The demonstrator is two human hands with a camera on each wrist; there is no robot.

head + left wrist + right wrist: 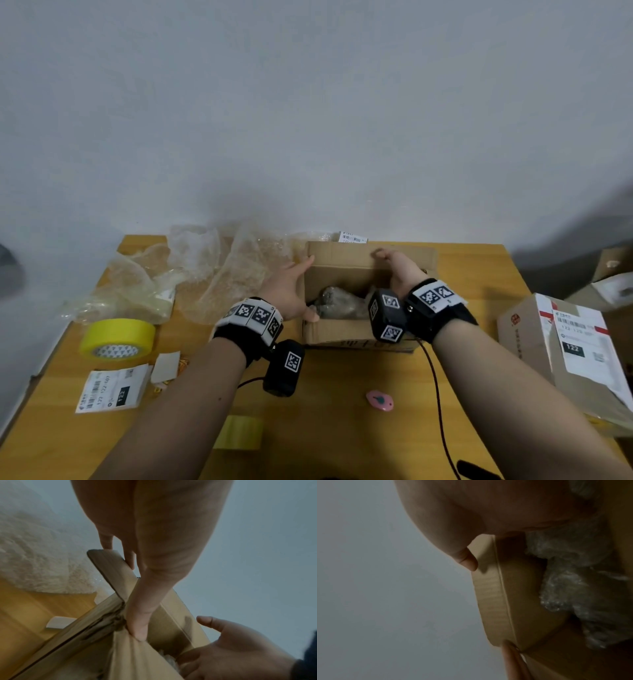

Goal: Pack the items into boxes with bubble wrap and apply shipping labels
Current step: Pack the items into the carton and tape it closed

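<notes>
An open brown cardboard box (342,337) stands mid-table with a bubble-wrapped item (337,301) lying inside. My left hand (294,291) lies along the box's left side. Its straight fingers touch the outer face of the upright left flap (109,568), and the thumb (139,628) presses on cardboard at the near-left corner. My right hand (400,270) hovers over the right half of the box, palm inward and fingers relaxed. One fingertip (469,563) touches the edge of the far flap (493,595). The wrapped item (573,574) shows beside that palm.
Loose bubble wrap sheets (205,270) cover the back left. A yellow tape roll (118,339) and shipping labels (111,390) lie at the left. A pink object (379,401), a yellow strip (239,432) and a black cable (438,394) lie near me. A labelled box (561,346) sits right.
</notes>
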